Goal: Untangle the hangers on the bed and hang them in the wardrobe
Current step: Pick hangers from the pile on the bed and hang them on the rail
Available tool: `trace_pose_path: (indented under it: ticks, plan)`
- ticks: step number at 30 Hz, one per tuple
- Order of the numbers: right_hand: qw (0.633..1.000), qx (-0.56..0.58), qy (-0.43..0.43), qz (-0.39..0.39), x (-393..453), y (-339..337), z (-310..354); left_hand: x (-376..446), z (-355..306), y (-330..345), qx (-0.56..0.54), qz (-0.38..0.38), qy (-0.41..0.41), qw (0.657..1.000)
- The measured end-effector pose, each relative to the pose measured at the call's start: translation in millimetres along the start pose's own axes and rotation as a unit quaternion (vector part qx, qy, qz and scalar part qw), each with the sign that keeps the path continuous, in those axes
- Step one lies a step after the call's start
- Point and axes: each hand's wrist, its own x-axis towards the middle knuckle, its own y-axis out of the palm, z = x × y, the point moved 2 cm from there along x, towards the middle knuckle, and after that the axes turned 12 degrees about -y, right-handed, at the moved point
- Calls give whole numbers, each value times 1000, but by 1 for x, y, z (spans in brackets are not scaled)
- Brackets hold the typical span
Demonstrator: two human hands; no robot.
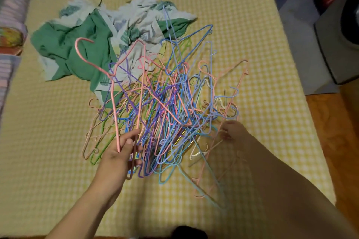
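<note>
A tangled heap of thin wire hangers (pixel 165 110) in pink, blue, purple, green and cream lies on the yellow checked bed (pixel 48 141). My left hand (pixel 120 151) grips the lower bar of a pink hanger (pixel 114 91), which stands lifted with its hook pointing up and to the left over the green cloth. At the heap's right edge, my right hand (pixel 233 130) pinches the wire of a peach hanger (pixel 231 103) that slants up to the right. No wardrobe appears in the view.
A crumpled green and white leaf-print cloth (pixel 93 44) lies behind the heap. Folded striped bedding (pixel 11 15) lines the left edge. To the right, past the bed's edge, are a wooden floor (pixel 340 132) and a grey appliance (pixel 342 40).
</note>
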Motion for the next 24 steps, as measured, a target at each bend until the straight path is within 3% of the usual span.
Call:
trace_pose_path:
  ticks: [3,7,13,18,21,24]
  plan:
    - [995,-91,-31,32,2,7,-7,-2,3,0,5,-1,-1,1000]
    - [993,-108,-43,-6,8,17,-6,-5,7,-4,10,-3,-6,1000]
    - [971,-22,-100,-215,-29,-21,-1,-13,11,-3,-7,-2,-10,1000]
    - [928,-140,-135,-318,-113,-97,-17,-33,8,10,-25,29,-14,999]
    - [919,-59,-115,-372,-152,-131,-28,-44,5,15,-25,58,-18,998]
    - [920,32,-106,-376,-185,-141,-25,-58,-2,16,-2,79,-4,997]
